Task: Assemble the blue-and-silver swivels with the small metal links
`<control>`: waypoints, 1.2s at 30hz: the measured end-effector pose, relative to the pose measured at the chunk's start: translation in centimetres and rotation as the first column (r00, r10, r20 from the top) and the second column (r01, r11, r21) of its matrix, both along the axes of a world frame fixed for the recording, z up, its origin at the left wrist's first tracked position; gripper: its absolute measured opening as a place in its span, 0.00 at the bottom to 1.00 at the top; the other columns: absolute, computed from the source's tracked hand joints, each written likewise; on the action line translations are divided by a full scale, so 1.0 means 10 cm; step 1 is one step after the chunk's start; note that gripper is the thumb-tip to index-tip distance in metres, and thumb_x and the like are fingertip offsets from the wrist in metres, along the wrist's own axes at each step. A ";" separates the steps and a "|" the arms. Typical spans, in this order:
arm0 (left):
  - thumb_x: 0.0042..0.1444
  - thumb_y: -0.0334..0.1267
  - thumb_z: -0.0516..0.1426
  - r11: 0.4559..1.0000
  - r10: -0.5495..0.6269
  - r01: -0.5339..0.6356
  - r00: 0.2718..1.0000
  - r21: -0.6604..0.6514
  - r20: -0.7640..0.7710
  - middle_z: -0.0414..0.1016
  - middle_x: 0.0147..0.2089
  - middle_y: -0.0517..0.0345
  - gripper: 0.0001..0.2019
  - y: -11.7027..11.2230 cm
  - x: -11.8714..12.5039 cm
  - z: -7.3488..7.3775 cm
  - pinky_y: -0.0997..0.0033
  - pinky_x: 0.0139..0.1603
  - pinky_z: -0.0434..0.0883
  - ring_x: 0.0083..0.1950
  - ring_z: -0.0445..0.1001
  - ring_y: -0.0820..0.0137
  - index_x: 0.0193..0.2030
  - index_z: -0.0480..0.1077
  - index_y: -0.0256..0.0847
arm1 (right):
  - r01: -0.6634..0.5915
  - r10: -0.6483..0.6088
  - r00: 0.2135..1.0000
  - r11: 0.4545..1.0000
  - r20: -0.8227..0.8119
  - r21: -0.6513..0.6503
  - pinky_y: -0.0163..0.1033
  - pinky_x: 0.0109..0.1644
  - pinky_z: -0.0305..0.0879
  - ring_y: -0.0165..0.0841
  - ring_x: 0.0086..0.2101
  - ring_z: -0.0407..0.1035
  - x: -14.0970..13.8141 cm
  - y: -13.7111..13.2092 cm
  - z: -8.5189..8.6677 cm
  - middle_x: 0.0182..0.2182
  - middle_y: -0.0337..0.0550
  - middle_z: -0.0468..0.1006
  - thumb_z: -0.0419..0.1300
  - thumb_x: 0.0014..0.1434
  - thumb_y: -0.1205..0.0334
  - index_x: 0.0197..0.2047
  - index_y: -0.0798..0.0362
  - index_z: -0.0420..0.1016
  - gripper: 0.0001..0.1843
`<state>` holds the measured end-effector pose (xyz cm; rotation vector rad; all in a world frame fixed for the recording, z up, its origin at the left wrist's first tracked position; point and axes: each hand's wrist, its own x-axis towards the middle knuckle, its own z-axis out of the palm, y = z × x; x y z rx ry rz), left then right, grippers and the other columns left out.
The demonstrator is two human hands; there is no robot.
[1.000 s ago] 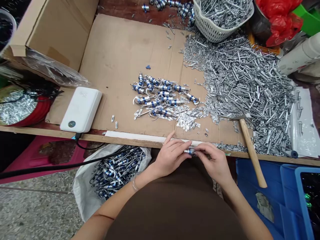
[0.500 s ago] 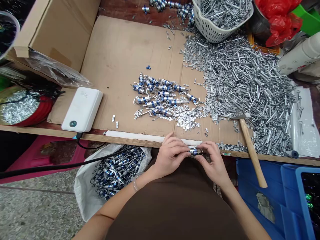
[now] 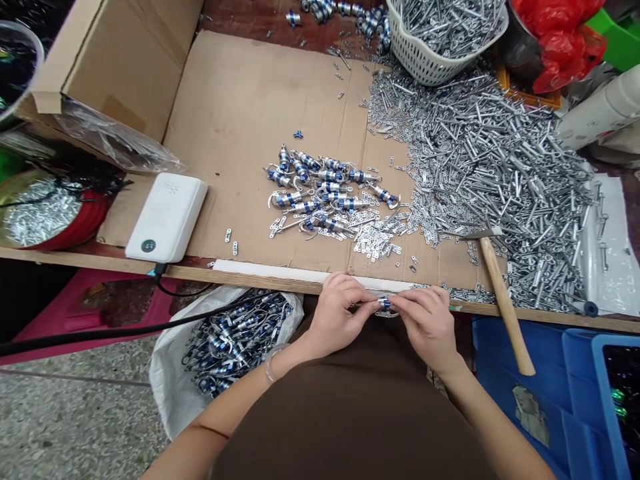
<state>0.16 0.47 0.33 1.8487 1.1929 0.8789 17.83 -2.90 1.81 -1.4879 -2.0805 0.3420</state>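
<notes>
Both hands have edged slightly left along the bench since the earlier frame, and the right hand [image 3: 427,330] now lies flatter over the work. A small blue-banded metal fitting [image 3: 385,305] sits between the right hand and the left hand [image 3: 343,315], just off the wooden front edge of the bench [image 3: 100,261]. The fingers [image 3: 363,301] of both hands are closed on it from either side, though they hide much of it. Holding it low and close to the body probably keeps the work steady and clear of the loose parts (a tidy habit, given the clutter).

Ahead, on a cardboard sheet [image 3: 260,87], lies a loose pile of similar banded pieces [image 3: 325,190], with small perforated metal strips [image 3: 375,240] beside it. A much larger heap of aluminium tubes and strips [image 3: 490,180] spreads to the right, probably kept apart from the banded pieces. A wood-handled hammer [image 3: 504,300] lies near the right hand, its handle overhanging the bench. Below the edge by the left arm, an open white sack [image 3: 170,380] holds more banded pieces [image 3: 235,340], conveniently within arm's reach.
</notes>
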 end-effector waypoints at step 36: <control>0.55 0.41 0.57 0.838 -0.026 0.291 0.866 0.462 -0.499 0.74 0.37 0.61 0.09 -0.08 0.01 -0.27 0.45 0.65 0.31 0.47 0.66 0.64 0.41 0.71 0.42 | 0.341 -0.293 0.937 0.887 0.192 -0.311 0.43 0.41 0.46 0.39 0.38 0.61 0.03 0.79 -0.21 0.32 0.42 0.73 0.55 0.54 0.57 0.31 0.50 0.74 0.09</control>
